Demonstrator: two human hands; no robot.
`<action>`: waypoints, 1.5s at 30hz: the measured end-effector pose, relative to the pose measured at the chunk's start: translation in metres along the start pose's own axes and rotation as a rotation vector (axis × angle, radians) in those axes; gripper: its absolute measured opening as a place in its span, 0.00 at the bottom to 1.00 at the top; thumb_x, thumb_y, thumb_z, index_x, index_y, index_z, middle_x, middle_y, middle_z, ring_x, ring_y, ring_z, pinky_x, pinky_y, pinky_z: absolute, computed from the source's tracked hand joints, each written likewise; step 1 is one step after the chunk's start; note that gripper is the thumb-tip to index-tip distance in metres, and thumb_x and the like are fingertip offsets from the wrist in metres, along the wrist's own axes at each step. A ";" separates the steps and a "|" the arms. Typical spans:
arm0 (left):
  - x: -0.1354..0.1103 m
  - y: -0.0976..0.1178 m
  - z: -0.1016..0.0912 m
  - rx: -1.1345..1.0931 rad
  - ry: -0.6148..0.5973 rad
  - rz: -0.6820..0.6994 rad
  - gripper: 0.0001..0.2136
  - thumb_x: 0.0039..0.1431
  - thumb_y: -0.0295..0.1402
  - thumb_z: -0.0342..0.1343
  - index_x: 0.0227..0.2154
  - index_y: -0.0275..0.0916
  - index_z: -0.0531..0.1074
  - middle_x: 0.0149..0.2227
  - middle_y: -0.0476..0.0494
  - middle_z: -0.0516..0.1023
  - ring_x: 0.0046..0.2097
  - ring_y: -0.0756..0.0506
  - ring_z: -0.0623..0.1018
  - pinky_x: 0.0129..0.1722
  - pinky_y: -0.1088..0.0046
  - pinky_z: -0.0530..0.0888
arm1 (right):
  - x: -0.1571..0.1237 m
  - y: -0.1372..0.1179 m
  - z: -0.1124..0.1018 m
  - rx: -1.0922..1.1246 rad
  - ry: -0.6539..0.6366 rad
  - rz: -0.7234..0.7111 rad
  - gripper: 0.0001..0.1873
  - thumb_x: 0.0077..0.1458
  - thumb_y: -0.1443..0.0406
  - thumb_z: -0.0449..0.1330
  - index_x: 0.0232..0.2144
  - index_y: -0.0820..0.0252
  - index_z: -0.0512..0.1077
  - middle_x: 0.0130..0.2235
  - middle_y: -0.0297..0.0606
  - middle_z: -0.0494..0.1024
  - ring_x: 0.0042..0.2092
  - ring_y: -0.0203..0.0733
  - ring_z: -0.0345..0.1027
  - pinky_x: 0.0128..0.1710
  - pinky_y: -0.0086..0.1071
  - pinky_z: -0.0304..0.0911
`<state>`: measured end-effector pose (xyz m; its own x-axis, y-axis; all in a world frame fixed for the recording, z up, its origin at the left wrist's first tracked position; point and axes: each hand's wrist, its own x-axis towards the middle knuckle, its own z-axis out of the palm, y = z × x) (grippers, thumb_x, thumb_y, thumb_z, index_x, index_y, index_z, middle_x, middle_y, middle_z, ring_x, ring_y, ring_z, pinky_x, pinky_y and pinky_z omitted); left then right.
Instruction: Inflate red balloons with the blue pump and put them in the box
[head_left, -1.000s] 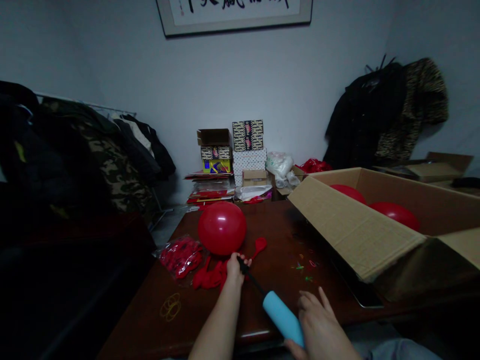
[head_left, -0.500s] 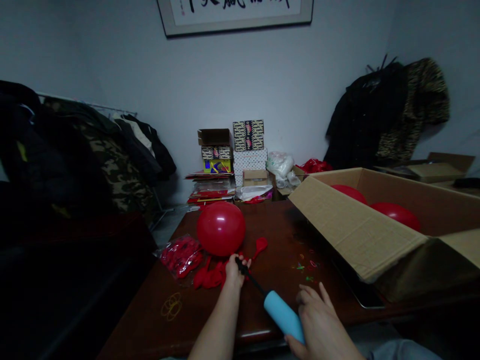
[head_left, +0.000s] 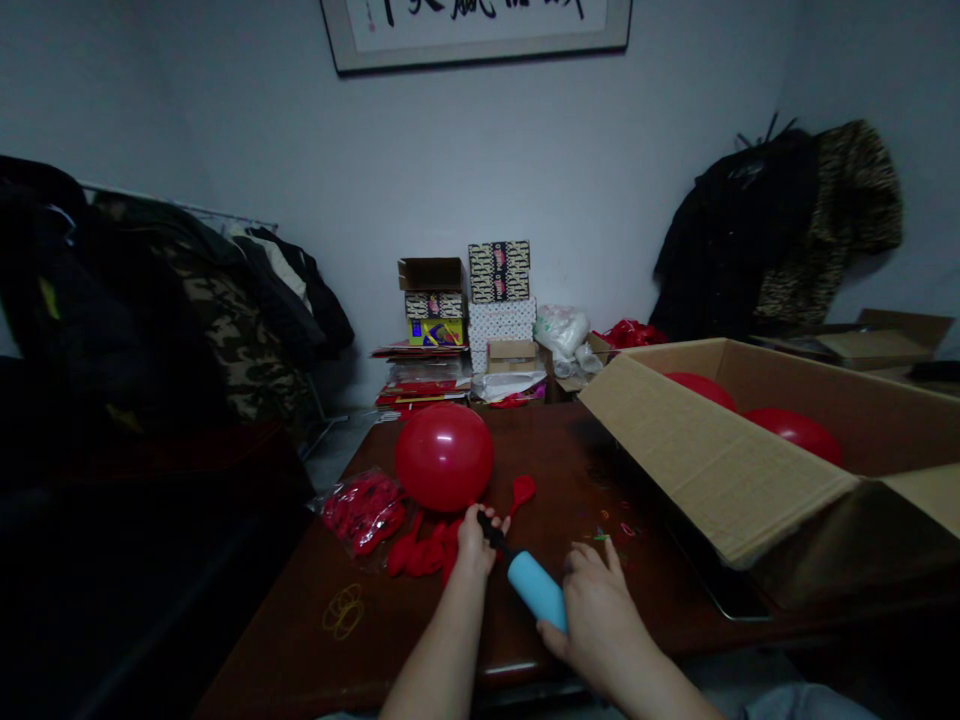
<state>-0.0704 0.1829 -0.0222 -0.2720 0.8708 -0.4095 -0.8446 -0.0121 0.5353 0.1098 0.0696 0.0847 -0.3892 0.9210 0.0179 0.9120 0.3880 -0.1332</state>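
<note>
A round, inflated red balloon (head_left: 444, 457) sits at the black nozzle end of a hand balloon pump with a light blue barrel (head_left: 537, 592). My left hand (head_left: 478, 538) is closed around that black end, right under the balloon; the balloon's neck is hidden by the fingers. Behind the blue barrel, my right hand (head_left: 600, 607) grips its near end, with the thumb below and some fingers stretched out. Flat red balloons (head_left: 424, 553) lie left of my left hand, beside a clear bag of red balloons (head_left: 365, 512). One more flat balloon (head_left: 523, 489) lies beyond the pump.
An open cardboard box (head_left: 720, 450) with red balloons inside stands at the right, above a dark flat device (head_left: 739, 598). Small coloured rubber bands (head_left: 626, 529) and yellow loops (head_left: 344, 612) lie on the brown table (head_left: 292, 640). Stacked boxes (head_left: 501, 330) stand at the back.
My right hand has pushed the blue barrel forward and left toward my left hand, so less of the black rod shows. The balloon looks about the same size.
</note>
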 end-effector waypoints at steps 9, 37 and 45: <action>-0.001 -0.007 -0.001 0.038 -0.025 0.017 0.06 0.53 0.29 0.49 0.23 0.39 0.59 0.18 0.54 0.63 0.18 0.53 0.65 0.30 0.65 0.73 | 0.035 -0.013 0.016 -0.041 0.032 0.007 0.30 0.43 0.49 0.56 0.40 0.68 0.74 0.46 0.54 0.71 0.54 0.58 0.54 0.59 0.49 0.26; 0.015 0.012 0.003 0.068 0.036 0.076 0.07 0.55 0.29 0.47 0.22 0.40 0.57 0.17 0.56 0.61 0.16 0.55 0.61 0.33 0.65 0.73 | -0.041 0.035 0.017 0.061 -0.023 -0.008 0.27 0.43 0.51 0.57 0.38 0.67 0.74 0.50 0.53 0.69 0.57 0.57 0.51 0.60 0.48 0.19; 0.009 0.009 0.005 0.062 0.025 0.062 0.07 0.55 0.29 0.47 0.22 0.40 0.57 0.17 0.56 0.61 0.16 0.55 0.61 0.34 0.66 0.73 | -0.030 0.026 0.019 0.054 0.087 -0.018 0.25 0.43 0.51 0.58 0.36 0.65 0.75 0.46 0.50 0.71 0.55 0.54 0.54 0.60 0.47 0.22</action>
<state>-0.0786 0.1934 -0.0173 -0.3347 0.8568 -0.3923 -0.7961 -0.0344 0.6041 0.1426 0.0509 0.0617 -0.3904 0.9144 0.1068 0.8959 0.4041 -0.1848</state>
